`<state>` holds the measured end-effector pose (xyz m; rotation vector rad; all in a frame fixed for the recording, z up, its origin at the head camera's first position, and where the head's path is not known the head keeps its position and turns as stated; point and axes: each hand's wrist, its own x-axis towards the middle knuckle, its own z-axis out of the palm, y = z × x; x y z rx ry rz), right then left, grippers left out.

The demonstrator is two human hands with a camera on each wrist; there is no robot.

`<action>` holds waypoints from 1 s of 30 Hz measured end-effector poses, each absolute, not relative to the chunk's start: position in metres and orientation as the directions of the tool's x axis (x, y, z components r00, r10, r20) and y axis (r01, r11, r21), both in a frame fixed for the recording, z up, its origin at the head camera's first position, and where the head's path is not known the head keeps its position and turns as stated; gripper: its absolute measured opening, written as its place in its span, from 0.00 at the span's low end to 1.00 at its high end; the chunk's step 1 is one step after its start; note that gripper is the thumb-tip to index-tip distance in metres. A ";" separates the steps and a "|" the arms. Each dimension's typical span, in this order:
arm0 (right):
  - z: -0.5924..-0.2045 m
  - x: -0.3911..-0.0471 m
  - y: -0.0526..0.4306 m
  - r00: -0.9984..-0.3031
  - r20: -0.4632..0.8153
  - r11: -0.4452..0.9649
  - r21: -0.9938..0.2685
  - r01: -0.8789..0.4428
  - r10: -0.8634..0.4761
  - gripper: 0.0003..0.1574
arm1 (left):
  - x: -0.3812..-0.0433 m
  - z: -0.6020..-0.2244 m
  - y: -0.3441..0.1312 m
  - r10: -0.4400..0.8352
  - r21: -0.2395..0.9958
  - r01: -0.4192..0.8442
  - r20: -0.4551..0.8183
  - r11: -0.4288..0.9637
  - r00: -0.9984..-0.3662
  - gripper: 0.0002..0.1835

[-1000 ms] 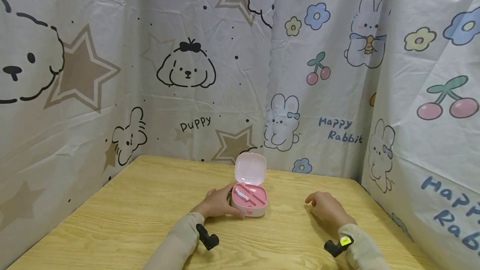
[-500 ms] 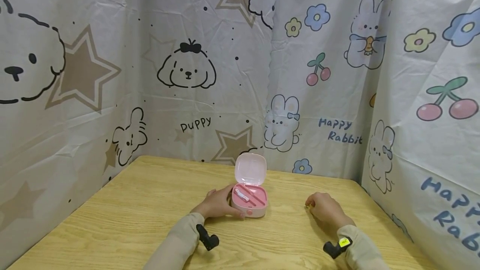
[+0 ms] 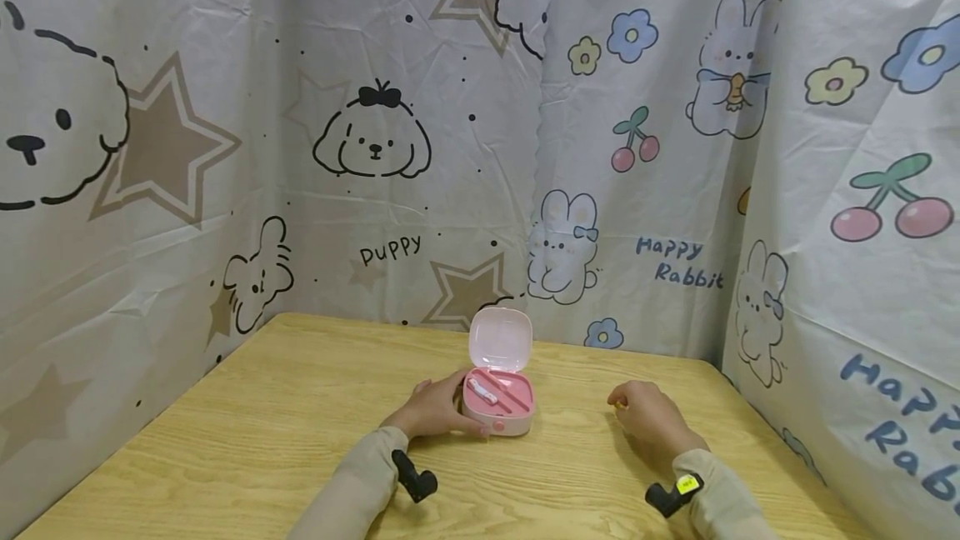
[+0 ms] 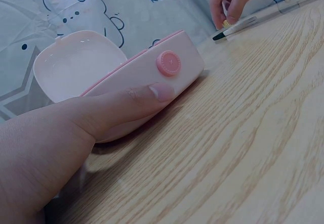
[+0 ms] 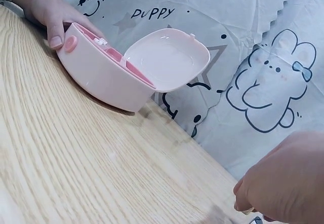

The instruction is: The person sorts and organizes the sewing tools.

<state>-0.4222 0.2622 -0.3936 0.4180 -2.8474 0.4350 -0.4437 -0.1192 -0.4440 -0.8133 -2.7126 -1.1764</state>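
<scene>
My left hand (image 3: 431,408) grips a small pale pink box (image 3: 517,425) by its left side, thumb along the front below a round pink button (image 4: 168,63). The box's lid (image 3: 500,338) stands hinged up at the back. Inside, a darker pink tray holds a small white piece (image 3: 481,390) in one slot. To the right, low over the table, my right hand (image 3: 651,417) pinches a small yellow thing (image 4: 226,24) between thumb and fingers; its kind cannot be told. Right by those fingertips in the left wrist view lies a slim pen-like object (image 4: 237,28) with a dark tip.
Both hands work over a light wood table (image 3: 300,407). Printed curtains (image 3: 375,215) with puppies and rabbits close it in at the back and both sides. A black wrist mount (image 3: 415,476) sits on the left sleeve, and another black mount (image 3: 667,497) on the right.
The right hand's fingertips have shifted very slightly up and left, still pinching the small yellow thing. The left hand and the pink box have stayed in place.
</scene>
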 end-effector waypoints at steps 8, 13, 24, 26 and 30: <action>-0.392 -0.426 0.260 -0.912 0.314 0.908 -0.235 -0.346 -0.266 0.11 | -0.445 -0.446 -0.119 0.437 0.660 0.499 0.276 0.561 -0.856 0.59; -0.390 -0.426 0.254 -0.895 0.344 0.900 -0.228 -0.373 -0.283 0.12 | -0.445 -0.445 -0.119 0.437 0.660 0.497 0.273 0.563 -0.857 0.59; -0.382 -0.421 0.242 -0.879 0.364 0.892 -0.212 -0.399 -0.307 0.11 | -0.444 -0.445 -0.119 0.436 0.656 0.500 0.277 0.565 -0.856 0.59; -0.382 -0.421 0.239 -0.879 0.367 0.891 -0.217 -0.399 -0.304 0.10 | -0.444 -0.445 -0.119 0.438 0.655 0.503 0.280 0.564 -0.855 0.59; -0.383 -0.423 0.234 -0.872 0.379 0.887 -0.216 -0.408 -0.309 0.10 | -0.444 -0.445 -0.119 0.442 0.659 0.501 0.273 0.561 -0.854 0.59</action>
